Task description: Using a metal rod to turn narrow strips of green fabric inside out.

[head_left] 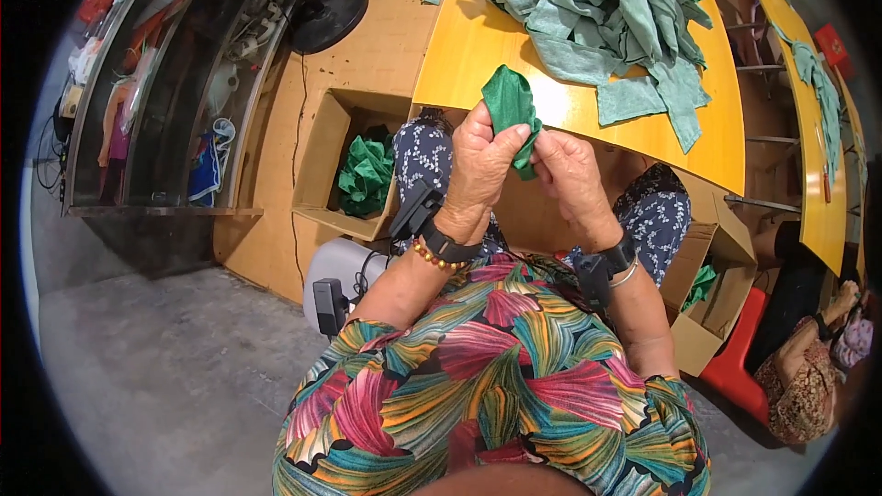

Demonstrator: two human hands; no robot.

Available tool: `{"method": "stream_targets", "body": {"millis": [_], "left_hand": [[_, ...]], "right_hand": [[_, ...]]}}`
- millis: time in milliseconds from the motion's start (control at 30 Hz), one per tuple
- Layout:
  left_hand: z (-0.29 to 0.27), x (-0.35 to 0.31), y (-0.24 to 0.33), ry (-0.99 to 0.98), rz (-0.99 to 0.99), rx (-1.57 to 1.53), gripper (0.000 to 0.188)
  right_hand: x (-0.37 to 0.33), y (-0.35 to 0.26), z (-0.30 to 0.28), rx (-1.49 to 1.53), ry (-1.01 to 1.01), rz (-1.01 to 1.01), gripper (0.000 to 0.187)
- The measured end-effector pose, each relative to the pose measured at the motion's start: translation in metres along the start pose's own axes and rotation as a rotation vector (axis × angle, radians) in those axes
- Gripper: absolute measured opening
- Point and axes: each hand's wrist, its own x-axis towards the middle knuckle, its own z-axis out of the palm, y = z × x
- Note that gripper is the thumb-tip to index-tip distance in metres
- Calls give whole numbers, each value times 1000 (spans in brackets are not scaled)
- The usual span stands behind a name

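A small piece of dark green cloth (508,103) is held up in front of me, above the near edge of the yellow table (459,48). My left hand (485,154) pinches its left side between thumb and fingers. With its fingertips closed, my right hand (571,170) grips the gathered right edge of the same cloth. The cloth looks folded or bunched, its lower end hanging between both hands. Farther off on the table lies a big heap of pale green cloth pieces (597,9), a few of them spreading toward me.
An open cardboard box (317,170) with crumpled green cloth (366,174) stands by my left leg. Another cardboard box (726,262) holding green cloth is at my right, beside a red stool (742,358). Shelves (175,83) and a black round stand base (331,16) are at left; another person sits far right.
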Motion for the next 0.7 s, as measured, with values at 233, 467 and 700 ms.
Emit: {"method": "stream_targets", "body": {"millis": [233,467,700], "left_hand": [[-12,4,6,-132,-136,-54,23],[-20,19,33,-120,-109,-72,18],[-15,17,40,-60,163,371,9]], "right_hand": [[-2,-8,-4,40,-65,8,32],[-2,-11,-19,-240,-166,-99,32],[0,-11,-18,-198,-150,3,33]]}}
